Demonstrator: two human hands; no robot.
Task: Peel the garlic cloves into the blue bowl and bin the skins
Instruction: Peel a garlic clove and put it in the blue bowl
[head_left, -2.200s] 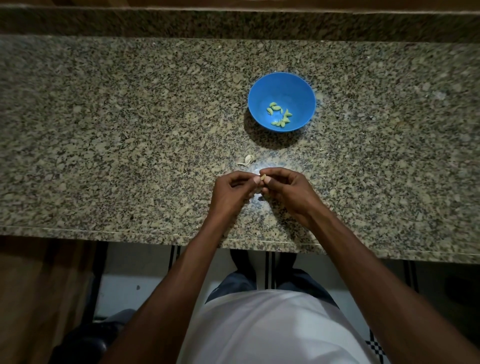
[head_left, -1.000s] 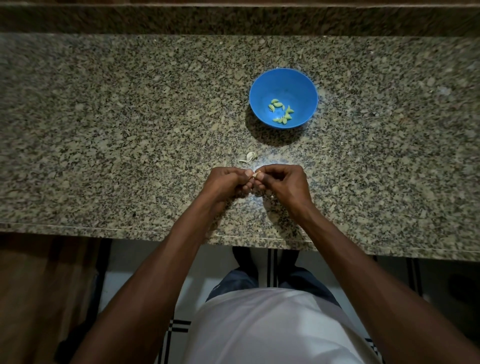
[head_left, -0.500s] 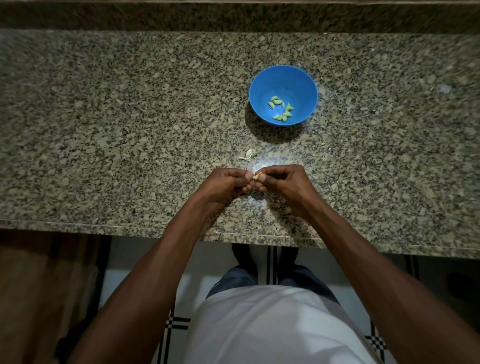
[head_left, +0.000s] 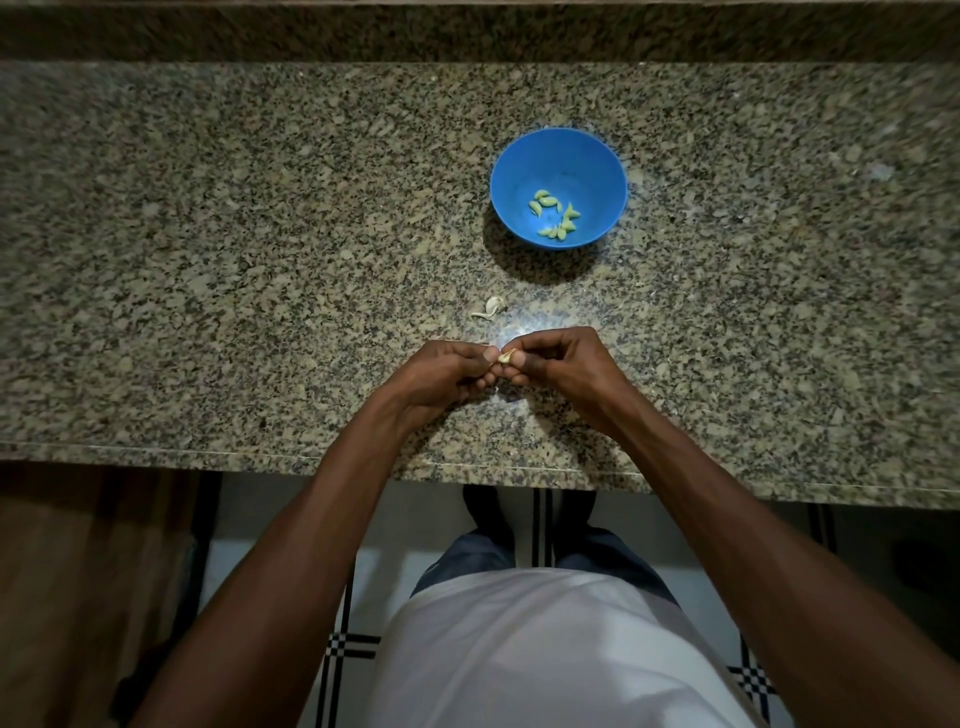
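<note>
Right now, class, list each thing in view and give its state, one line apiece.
Blue bowl: upright on the counter, holding several peeled cloves.
Garlic clove: pinched between both hands.
Left hand: pinching the clove.
Right hand: pinching the clove.
Loose skin: lying on the counter.

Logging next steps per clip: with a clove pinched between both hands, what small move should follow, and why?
Probably strip the skin, then drop it in: both the left hand and right hand pinch the garlic clove, and the blue bowl holds peeled cloves.
</note>
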